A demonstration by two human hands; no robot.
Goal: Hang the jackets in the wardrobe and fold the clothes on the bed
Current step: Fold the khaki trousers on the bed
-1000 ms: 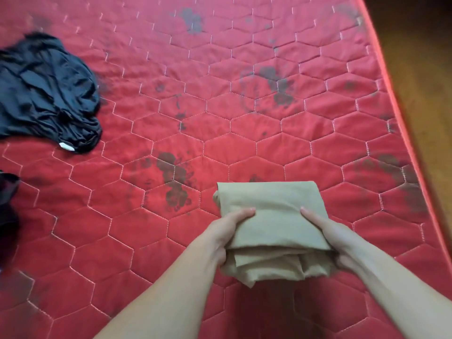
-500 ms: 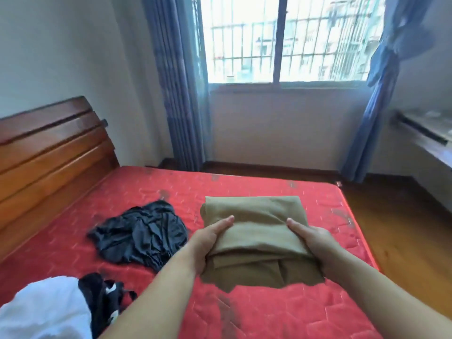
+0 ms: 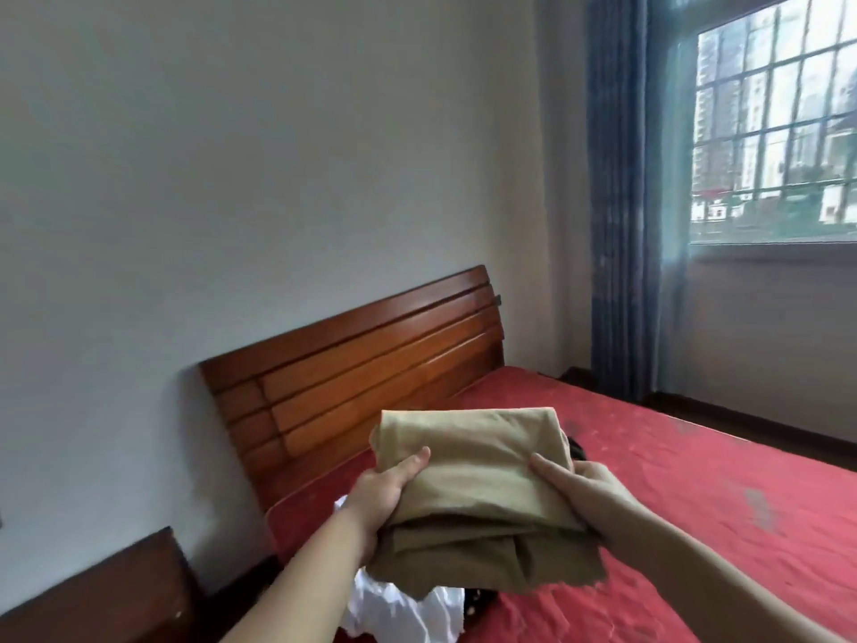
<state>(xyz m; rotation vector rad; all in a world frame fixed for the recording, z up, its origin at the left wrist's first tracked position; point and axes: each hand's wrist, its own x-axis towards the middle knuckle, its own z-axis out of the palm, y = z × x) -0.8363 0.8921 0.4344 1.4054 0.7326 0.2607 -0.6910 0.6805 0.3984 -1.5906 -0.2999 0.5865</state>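
Observation:
A folded tan garment (image 3: pixel 482 484) is held in the air above the red bed (image 3: pixel 695 494), near the headboard end. My left hand (image 3: pixel 385 494) grips its left edge, thumb on top. My right hand (image 3: pixel 579 489) grips its right edge the same way. Under the garment lies a white piece of clothing (image 3: pixel 399 610), with a dark spotted garment (image 3: pixel 480 601) beside it. A bit of black cloth (image 3: pixel 576 450) peeks out behind the tan garment; the rest of it is hidden.
A wooden headboard (image 3: pixel 361 364) stands against the grey wall at the bed's left end. A low wooden cabinet (image 3: pixel 106 596) sits at the lower left. Blue curtains (image 3: pixel 621 201) hang beside a barred window (image 3: pixel 779 123) at the right.
The view has swung left from the window towards the headboard. Both hands have kept their grip and carried the folded tan garment over the white clothing near the headboard.

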